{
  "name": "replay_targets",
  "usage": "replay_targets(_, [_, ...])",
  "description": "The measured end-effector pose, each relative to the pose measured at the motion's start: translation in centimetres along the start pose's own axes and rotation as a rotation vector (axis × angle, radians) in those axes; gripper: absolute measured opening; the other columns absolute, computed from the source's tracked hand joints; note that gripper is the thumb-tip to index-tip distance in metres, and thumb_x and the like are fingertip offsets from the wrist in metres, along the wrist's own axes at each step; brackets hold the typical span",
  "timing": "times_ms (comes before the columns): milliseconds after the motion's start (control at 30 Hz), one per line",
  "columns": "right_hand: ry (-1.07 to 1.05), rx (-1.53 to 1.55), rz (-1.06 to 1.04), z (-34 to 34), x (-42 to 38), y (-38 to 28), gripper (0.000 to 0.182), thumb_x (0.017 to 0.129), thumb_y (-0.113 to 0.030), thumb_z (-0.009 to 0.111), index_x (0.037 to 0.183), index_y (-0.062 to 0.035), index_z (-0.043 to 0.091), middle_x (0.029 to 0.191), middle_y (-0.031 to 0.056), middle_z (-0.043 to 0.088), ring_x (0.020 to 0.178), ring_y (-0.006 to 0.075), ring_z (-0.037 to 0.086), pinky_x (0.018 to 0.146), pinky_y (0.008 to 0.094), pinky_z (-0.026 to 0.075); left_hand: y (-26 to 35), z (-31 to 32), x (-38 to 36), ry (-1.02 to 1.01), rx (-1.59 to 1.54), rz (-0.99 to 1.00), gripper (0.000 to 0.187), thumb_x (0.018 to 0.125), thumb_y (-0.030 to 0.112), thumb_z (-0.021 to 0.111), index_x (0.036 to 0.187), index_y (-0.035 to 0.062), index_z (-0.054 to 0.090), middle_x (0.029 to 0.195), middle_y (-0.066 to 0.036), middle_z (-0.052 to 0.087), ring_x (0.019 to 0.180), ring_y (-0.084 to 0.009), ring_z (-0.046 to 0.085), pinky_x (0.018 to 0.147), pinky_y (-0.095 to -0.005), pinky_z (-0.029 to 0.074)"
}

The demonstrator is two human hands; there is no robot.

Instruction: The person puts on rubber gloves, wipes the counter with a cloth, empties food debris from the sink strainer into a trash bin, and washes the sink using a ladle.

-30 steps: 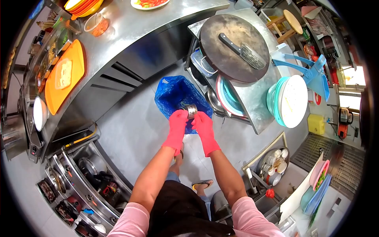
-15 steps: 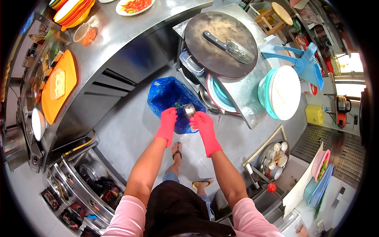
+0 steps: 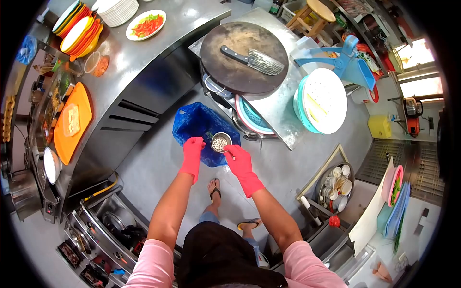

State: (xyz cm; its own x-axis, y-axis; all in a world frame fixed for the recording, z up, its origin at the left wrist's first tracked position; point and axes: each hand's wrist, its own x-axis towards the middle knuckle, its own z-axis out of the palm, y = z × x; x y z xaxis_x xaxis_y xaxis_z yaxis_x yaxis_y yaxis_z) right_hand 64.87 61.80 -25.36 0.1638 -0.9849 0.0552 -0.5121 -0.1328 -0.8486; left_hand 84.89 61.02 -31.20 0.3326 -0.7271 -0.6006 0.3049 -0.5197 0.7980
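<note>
Two hands [image 3: 238,162], one strainer [image 3: 221,142] (metal), one bag [image 3: 188,115]

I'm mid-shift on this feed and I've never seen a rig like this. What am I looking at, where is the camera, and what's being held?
There's no robot here: you see a person's two hands in pink gloves. The view comes from one camera worn on the head, looking forward and down, so the arms reach up from the bottom. The right hand holds a small metal strainer over an open blue bag. The left hand is beside the strainer, apart from it; I can't tell whether it holds anything. Beyond, a steel table bears a round board with a cleaver lying on it.
</note>
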Motion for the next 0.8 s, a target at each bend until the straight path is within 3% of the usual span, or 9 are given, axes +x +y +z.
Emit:
replay_targets(100, [0.016, 0.049, 0.018, -0.9, -0.3, -0.8, 0.018, 0.084, -0.007, 0.071, 0.102, -0.0112, 0.069, 0.09, 0.0078, 0.068, 0.073, 0.0287, 0.065, 0.064, 0.0362, 0.052, 1.1, 0.2, -1.0, -0.055, 0.199, 0.085, 0.03, 0.097, 0.027, 0.065, 0.112, 0.0007, 0.065, 0.099, -0.009, 0.07, 0.097, -0.0176, 0.064, 0.088, -0.0297, 0.05])
replay_targets(200, [0.029, 0.166, 0.083, -2.1, -0.9, -1.4, 0.018, 0.085, -0.006, 0.071, 0.103, -0.0097, 0.07, 0.091, 0.0087, 0.069, 0.073, 0.0255, 0.066, 0.064, 0.0337, 0.052, 2.1, 0.7, -2.4, -0.033, 0.125, 0.21, 0.039, 0.102, 0.033, 0.057, 0.123, 0.0017, 0.065, 0.116, -0.011, 0.069, 0.111, -0.0197, 0.061, 0.099, -0.0321, 0.045])
replay_targets(300, [0.075, 0.314, 0.192, -4.5, -2.2, -1.9, 0.017, 0.087, -0.005, 0.071, 0.104, -0.0073, 0.071, 0.09, 0.0077, 0.07, 0.071, 0.0181, 0.065, 0.063, 0.0302, 0.051, 3.4, -0.5, -1.8, -0.123, 0.096, 0.01, 0.045, 0.105, 0.037, 0.049, 0.132, 0.0034, 0.061, 0.13, -0.01, 0.065, 0.122, -0.0223, 0.056, 0.106, -0.0342, 0.039])
replay_targets(333, [0.095, 0.365, 0.234, -5.5, -2.9, -2.1, 0.016, 0.088, -0.006, 0.071, 0.104, -0.0064, 0.071, 0.09, 0.0072, 0.07, 0.07, 0.0152, 0.065, 0.063, 0.029, 0.051, 3.6, -0.5, -1.9, -0.12, 0.007, 0.055, 0.049, 0.103, 0.039, 0.054, 0.132, -0.001, 0.059, 0.129, -0.014, 0.064, 0.123, -0.023, 0.057, 0.106, -0.0339, 0.041])
replay_targets(433, [0.125, 0.436, 0.405, -9.7, -6.2, -2.4, 0.015, 0.09, -0.006, 0.07, 0.106, -0.0039, 0.071, 0.09, 0.0032, 0.071, 0.071, 0.0089, 0.062, 0.062, 0.0257, 0.049, 5.1, -0.7, -2.9, -0.092, 0.003, -0.011, 0.047, 0.101, 0.037, 0.057, 0.128, -0.0012, 0.06, 0.125, -0.015, 0.065, 0.118, -0.0233, 0.059, 0.103, -0.0348, 0.044])
replay_targets(467, [0.152, 0.497, 0.501, -11.4, -7.6, -2.8, 0.014, 0.091, -0.006, 0.069, 0.105, -0.0034, 0.071, 0.089, 0.0002, 0.07, 0.071, 0.0074, 0.06, 0.061, 0.025, 0.049, 4.6, -0.9, -2.9, -0.084, 0.005, 0.047, 0.039, 0.099, 0.035, 0.061, 0.117, 0.0007, 0.064, 0.107, -0.011, 0.069, 0.096, -0.0205, 0.066, 0.089, -0.0331, 0.052])
replay_targets(600, [0.322, 0.441, 0.544, -17.5, -15.3, -1.0, 0.015, 0.091, -0.005, 0.069, 0.106, -0.0052, 0.071, 0.082, -0.0025, 0.066, 0.067, 0.0059, 0.056, 0.056, 0.0229, 0.046, 4.6, -0.6, -5.6, 0.018, 0.103, -0.073, 0.024, 0.095, 0.031, 0.066, 0.095, 0.0069, 0.064, 0.07, -0.002, 0.059, 0.058, -0.0129, 0.059, 0.056, -0.0267, 0.05])
replay_targets(700, [0.442, 0.443, 0.643, -22.7, -21.5, -1.2, 0.015, 0.091, -0.005, 0.07, 0.105, -0.0063, 0.071, 0.079, -0.0037, 0.063, 0.065, 0.0048, 0.053, 0.054, 0.0222, 0.044, 2.4, -0.8, -8.2, -0.023, 0.219, -0.127, 0.024, 0.094, 0.029, 0.067, 0.098, 0.0062, 0.063, 0.073, -0.003, 0.059, 0.06, -0.0137, 0.058, 0.056, -0.0272, 0.051])
replay_targets(800, [0.638, 0.417, 0.698, -27.5, -28.9, -0.6, 0.015, 0.091, -0.006, 0.07, 0.106, -0.0078, 0.072, 0.077, -0.0046, 0.062, 0.064, 0.004, 0.053, 0.053, 0.0217, 0.043, -3.4, -0.8, -11.6, -0.059, 0.2, -0.092, 0.045, 0.091, 0.024, 0.069, 0.128, 0.0079, 0.049, 0.09, -0.004, 0.061, 0.073, -0.0137, 0.058, 0.06, -0.0281, 0.049])
